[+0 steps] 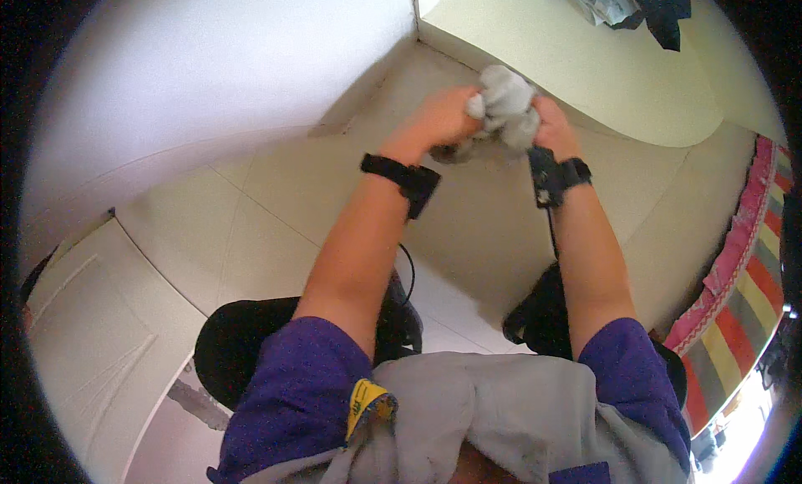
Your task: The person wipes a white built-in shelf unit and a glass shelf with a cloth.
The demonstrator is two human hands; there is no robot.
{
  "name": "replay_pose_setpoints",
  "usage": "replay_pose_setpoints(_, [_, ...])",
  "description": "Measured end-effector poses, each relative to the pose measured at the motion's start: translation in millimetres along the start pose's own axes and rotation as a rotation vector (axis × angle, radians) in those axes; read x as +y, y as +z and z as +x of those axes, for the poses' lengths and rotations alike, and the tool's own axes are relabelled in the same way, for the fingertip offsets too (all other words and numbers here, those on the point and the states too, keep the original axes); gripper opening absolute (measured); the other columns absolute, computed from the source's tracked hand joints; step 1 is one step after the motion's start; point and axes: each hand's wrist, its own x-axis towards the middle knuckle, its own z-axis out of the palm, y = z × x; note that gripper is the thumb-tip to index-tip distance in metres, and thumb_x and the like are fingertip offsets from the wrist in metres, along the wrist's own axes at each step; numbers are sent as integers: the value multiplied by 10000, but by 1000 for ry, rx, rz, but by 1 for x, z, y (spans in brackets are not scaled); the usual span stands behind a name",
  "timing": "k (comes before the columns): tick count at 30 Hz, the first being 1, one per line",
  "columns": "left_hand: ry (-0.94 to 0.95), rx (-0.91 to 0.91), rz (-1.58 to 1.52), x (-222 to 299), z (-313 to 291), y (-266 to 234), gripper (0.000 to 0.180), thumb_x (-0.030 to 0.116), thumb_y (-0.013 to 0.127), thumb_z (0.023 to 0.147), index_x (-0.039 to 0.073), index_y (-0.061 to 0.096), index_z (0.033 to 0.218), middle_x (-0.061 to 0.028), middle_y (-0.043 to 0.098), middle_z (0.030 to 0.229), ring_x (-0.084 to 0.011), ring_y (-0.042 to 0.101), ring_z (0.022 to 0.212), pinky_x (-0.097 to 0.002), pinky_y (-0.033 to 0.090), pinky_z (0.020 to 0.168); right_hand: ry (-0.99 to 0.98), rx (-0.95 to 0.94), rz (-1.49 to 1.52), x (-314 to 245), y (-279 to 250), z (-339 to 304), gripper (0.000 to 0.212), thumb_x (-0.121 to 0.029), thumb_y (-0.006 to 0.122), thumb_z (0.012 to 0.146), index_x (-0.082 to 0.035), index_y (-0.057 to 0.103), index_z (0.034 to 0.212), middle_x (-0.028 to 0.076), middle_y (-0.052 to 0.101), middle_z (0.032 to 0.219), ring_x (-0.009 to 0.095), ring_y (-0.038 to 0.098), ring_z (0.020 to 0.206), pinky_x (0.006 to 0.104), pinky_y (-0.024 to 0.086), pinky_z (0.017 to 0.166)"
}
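Both arms reach forward over the floor, and a bunched, pale grey cloth hangs between my hands. My left hand is slightly blurred, its fingers closed on the cloth's left side. Gripping the right side is my right hand, closed with its fingertips partly hidden by the folds. A darker, dirty-looking part of the bundle shows below, near the left wrist. Each wrist carries a black strap with a small device.
Pale tiles cover the floor. A white wall rises at far left, and a cream ledge with dark and light fabric borders the far right. Striped fabric with a pink edge hangs at right; a white panel stands lower left.
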Motion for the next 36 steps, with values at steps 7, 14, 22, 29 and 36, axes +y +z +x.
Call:
replay_pose_setpoints(7, [-265, 147, 164, -4, -11, -55, 348, 131, 655, 788, 33, 615, 1119, -136, 676, 1004, -270, 631, 916, -371, 483, 830, -417, 49, -657, -18, 65, 44, 310, -154, 595, 779, -24, 634, 1057, 183, 622, 1046, 315, 584, 990, 378, 482, 829])
replay_pose_setpoints(14, [-148, 138, 75, 3, -14, -49, 380, 126, 654, 766, 6, 587, 1121, -162, 667, 942, -266, 624, 802, -367, 488, 755, -488, -24, -608, -42, 67, 0, 231, -86, 542, 825, 23, 642, 1002, 140, 677, 1013, 280, 632, 978, 350, 497, 833])
replay_pose_setpoints(22, [8, -378, 245, 40, 7, -30, 362, 154, 669, 707, 43, 644, 1050, -171, 673, 852, -305, 640, 772, -392, 501, 717, 84, -158, -754, -18, 29, -51, 317, -99, 544, 767, -12, 603, 1066, 172, 658, 1038, 308, 626, 970, 395, 499, 811])
replay_pose_setpoints(29, [248, -249, -17, 90, -21, 92, 371, 253, 676, 753, 55, 627, 1063, -200, 655, 1007, -372, 623, 919, -443, 489, 788, -60, 200, -901, -116, -46, -129, 443, -81, 559, 694, -21, 561, 1133, 235, 619, 1077, 398, 592, 977, 425, 475, 851])
replay_pose_setpoints(36, [12, 60, -433, 112, 3, 111, 338, 237, 648, 789, 60, 602, 1073, -194, 650, 1030, -372, 619, 951, -428, 487, 805, -348, 634, -1402, -91, -65, -75, 408, -98, 570, 751, -43, 549, 1154, 194, 554, 1146, 373, 547, 1067, 429, 467, 901])
